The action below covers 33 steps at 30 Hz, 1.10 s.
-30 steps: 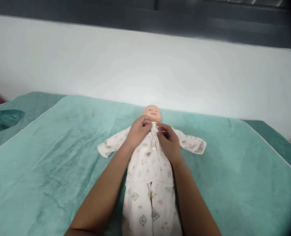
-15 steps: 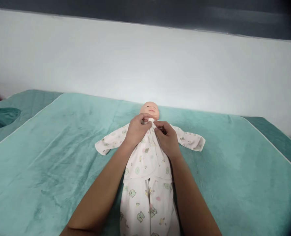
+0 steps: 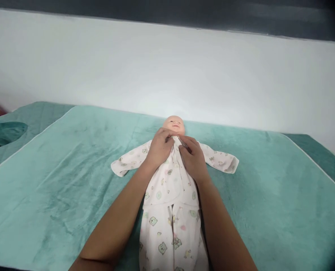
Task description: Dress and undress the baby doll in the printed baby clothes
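A baby doll lies on its back, its head toward the wall. It wears a white printed baby shirt with buttons down the front and matching trousers. Both sleeves stretch out to the sides. At the neck of the shirt, the fingers of my left hand are closed on the left side of the front edge. My right hand pinches the opposite edge just beside it. My fingers cover the collar area, so the top fastening is mostly hidden. Lower down, a button shows on the shirt front.
A green plush cover with a pale piped edge lies under the doll, slightly creased. On the left is an oval opening in the cover. A white wall rises behind, with a dark band above it.
The view has tilted and shifted slightly. Both hands stay at the doll's collar, with small finger movements; the right fingers have edged closer to the neckline. The doll keeps its pose.
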Each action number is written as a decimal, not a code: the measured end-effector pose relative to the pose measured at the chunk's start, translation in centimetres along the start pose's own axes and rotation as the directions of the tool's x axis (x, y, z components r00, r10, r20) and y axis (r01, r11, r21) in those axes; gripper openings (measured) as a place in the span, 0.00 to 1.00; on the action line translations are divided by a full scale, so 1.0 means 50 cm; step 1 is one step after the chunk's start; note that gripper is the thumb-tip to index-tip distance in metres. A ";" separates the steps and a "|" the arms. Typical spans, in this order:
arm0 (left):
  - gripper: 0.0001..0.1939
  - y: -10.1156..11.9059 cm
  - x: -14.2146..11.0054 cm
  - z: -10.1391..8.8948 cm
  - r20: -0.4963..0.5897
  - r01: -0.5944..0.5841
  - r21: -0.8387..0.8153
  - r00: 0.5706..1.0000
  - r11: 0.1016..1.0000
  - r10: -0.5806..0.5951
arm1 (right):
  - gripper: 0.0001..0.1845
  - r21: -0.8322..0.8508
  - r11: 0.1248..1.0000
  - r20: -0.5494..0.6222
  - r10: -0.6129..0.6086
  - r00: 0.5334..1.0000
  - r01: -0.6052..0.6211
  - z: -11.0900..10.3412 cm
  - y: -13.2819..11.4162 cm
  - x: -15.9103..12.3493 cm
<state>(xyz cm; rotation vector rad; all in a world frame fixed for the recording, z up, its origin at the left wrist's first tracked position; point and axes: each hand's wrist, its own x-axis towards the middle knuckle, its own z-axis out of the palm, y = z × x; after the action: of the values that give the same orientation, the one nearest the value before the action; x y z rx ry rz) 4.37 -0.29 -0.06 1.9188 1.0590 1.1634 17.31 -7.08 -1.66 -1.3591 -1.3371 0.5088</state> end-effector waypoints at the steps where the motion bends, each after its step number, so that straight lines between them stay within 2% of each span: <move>1: 0.12 0.001 0.000 -0.001 -0.015 -0.008 -0.011 1.000 1.000 0.008 | 0.16 0.013 1.000 -0.018 -0.005 1.000 0.005 -0.002 -0.005 -0.001; 5: 0.09 0.015 -0.005 -0.009 -0.071 0.014 -0.111 0.997 0.994 -0.022 | 0.07 -0.030 0.999 -0.137 -0.028 0.990 0.024 -0.022 -0.043 -0.010; 7: 0.08 0.026 -0.009 -0.014 -0.059 0.074 -0.149 0.995 0.986 -0.084 | 0.09 -0.123 0.992 -0.061 -0.047 0.997 0.040 -0.035 -0.065 -0.015; 9: 0.07 0.037 -0.013 -0.019 -0.009 0.131 -0.162 0.991 0.978 -0.134 | 0.09 -0.232 0.971 0.092 -0.042 0.995 0.062 -0.044 -0.083 -0.020; 11: 0.07 0.049 -0.017 -0.027 0.031 0.156 -0.133 0.988 0.979 -0.154 | 0.07 -0.335 0.939 0.195 -0.007 0.981 0.074 -0.048 -0.094 -0.024; 15: 0.07 0.069 -0.020 -0.052 0.121 0.160 0.057 0.979 0.985 -0.166 | 0.03 -0.426 0.904 0.206 0.051 0.977 0.043 -0.044 -0.093 -0.025; 19: 0.12 0.078 -0.021 -0.071 0.291 0.089 0.223 0.944 0.971 -0.154 | 0.04 -0.408 0.913 0.114 0.018 0.993 0.031 -0.035 -0.073 -0.017; 22: 0.13 0.085 -0.023 -0.073 0.298 0.037 0.270 0.947 0.962 -0.120 | 0.05 -0.290 0.957 0.081 0.058 0.995 -0.032 -0.036 -0.061 -0.009; 25: 0.10 0.092 -0.026 -0.069 0.310 0.010 0.252 0.946 0.968 -0.091 | 0.05 -0.117 0.981 0.110 0.167 0.980 -0.154 -0.045 -0.056 -0.005; 27: 0.08 0.094 -0.027 -0.068 0.329 -0.001 0.237 0.941 0.972 -0.079 | 0.06 -0.066 0.980 0.140 0.194 0.971 -0.186 -0.050 -0.058 -0.004; 30: 0.07 0.091 -0.026 -0.069 0.354 0.002 0.229 0.931 0.973 -0.085 | 0.06 -0.099 0.983 0.169 0.168 0.971 -0.153 -0.053 -0.062 -0.006; 33: 0.07 0.083 -0.024 -0.073 0.365 0.061 0.202 0.921 0.977 -0.133 | 0.08 -0.177 0.976 0.171 0.157 0.973 -0.126 -0.050 -0.068 -0.012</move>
<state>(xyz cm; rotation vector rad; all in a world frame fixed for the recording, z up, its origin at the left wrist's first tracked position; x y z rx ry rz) 1.97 -2.84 4.38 2.0987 1.0631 0.6185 17.92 -9.42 1.86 -1.5831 -1.4638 0.6453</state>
